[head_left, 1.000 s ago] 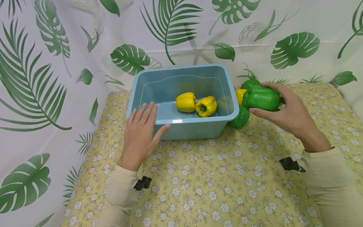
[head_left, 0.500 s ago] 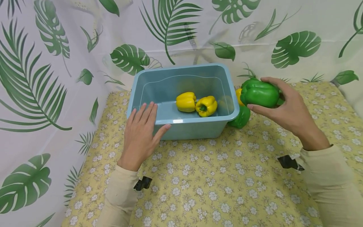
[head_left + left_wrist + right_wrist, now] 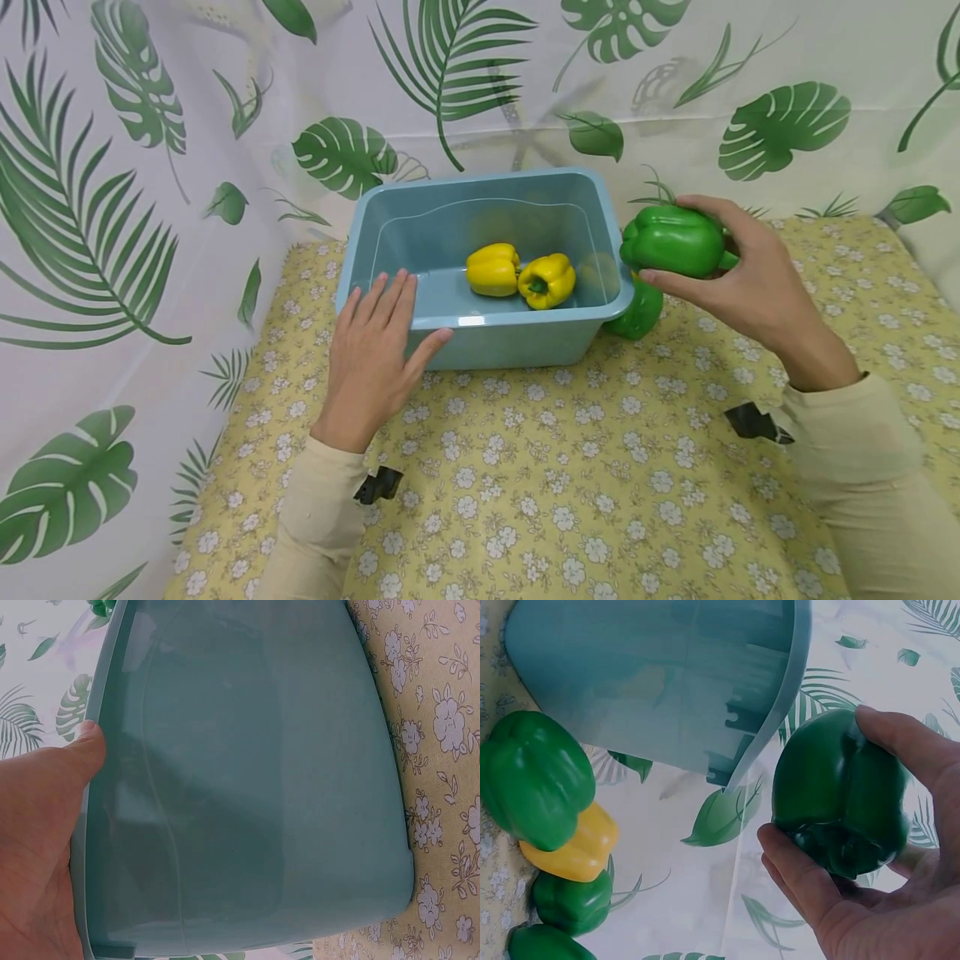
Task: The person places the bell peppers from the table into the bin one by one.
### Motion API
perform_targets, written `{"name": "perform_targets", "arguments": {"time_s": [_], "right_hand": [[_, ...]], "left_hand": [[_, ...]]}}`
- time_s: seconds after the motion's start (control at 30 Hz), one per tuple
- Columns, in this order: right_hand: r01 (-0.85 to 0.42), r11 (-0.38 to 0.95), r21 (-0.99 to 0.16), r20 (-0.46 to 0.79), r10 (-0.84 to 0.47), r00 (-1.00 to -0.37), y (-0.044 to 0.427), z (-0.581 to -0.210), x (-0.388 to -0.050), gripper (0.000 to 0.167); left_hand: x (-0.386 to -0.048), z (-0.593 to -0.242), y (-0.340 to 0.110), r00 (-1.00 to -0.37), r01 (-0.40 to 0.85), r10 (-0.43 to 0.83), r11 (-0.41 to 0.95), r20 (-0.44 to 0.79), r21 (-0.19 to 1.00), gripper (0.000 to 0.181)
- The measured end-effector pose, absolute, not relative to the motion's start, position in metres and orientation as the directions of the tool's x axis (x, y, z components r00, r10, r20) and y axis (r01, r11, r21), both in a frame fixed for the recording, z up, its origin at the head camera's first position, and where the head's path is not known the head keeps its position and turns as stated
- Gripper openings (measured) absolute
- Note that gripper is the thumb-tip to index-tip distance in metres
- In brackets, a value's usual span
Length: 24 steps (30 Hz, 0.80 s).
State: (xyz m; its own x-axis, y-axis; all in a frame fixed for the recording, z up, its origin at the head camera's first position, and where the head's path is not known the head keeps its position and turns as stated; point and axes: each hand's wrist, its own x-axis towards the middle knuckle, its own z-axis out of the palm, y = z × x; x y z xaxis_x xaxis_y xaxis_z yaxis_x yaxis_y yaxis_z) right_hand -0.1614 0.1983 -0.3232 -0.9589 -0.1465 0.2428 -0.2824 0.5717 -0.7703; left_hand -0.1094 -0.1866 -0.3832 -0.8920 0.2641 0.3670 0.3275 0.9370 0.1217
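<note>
A glossy green bell pepper [image 3: 675, 242] is pinched between the thumb and fingers of my right hand [image 3: 768, 287], lifted beside the right rim of a blue plastic tub [image 3: 495, 346]. The right wrist view shows this green bell pepper [image 3: 840, 787] held clear of the tub. My left hand [image 3: 371, 358] rests on the tub's front-left rim, its fingers straight over the edge; in the left wrist view its thumb [image 3: 88, 746] touches the rim. Inside the tub lie two yellow bell peppers [image 3: 492, 270], side by side.
Right of the tub, a green bell pepper [image 3: 640, 310] lies on the floral tablecloth [image 3: 525, 483]. The right wrist view has more there: a large green pepper [image 3: 536, 776], a yellow one [image 3: 577, 844] and smaller green ones [image 3: 571, 904]. A leaf-print sheet [image 3: 465, 125] hangs behind.
My right hand has raised the green bell pepper and brought it left toward the tub's right rim. The left hand and the yellow peppers stay where they were.
</note>
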Motion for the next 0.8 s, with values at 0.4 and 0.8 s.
{"name": "perform_targets", "arguments": {"time_s": [0.4, 0.8], "right_hand": [[-0.306, 0.563, -0.768, 0.258, -0.165, -0.952, 0.187, -0.321, -0.162, 0.079], [-0.348, 0.526, -0.776, 0.285, -0.201, -0.937, 0.176, -0.318, -0.162, 0.082]], "left_hand": [[-0.109, -0.384, -0.186, -0.891, 0.327, 0.260, 0.937, 0.374, 0.127, 0.077], [-0.109, -0.383, -0.186, -0.892, 0.327, 0.260, 0.936, 0.371, 0.130, 0.077]]}}
